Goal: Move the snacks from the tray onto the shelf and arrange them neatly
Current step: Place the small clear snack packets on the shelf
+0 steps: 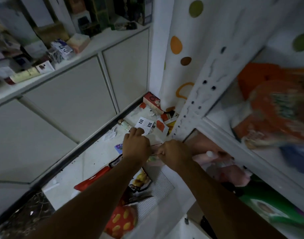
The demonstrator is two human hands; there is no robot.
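Left hand (136,146) and right hand (173,156), knuckles close together, both clench the edge of a pale pink snack packet (205,156). The packet extends right of the right hand, into the white shelf unit (196,97). Beneath the forearms lies the perforated tray (162,185) holding red packets (122,219).

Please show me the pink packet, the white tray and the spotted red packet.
pink packet (199,159): head view, right end
white tray (159,190): head view, perforated floor
spotted red packet (121,219): head view, front face
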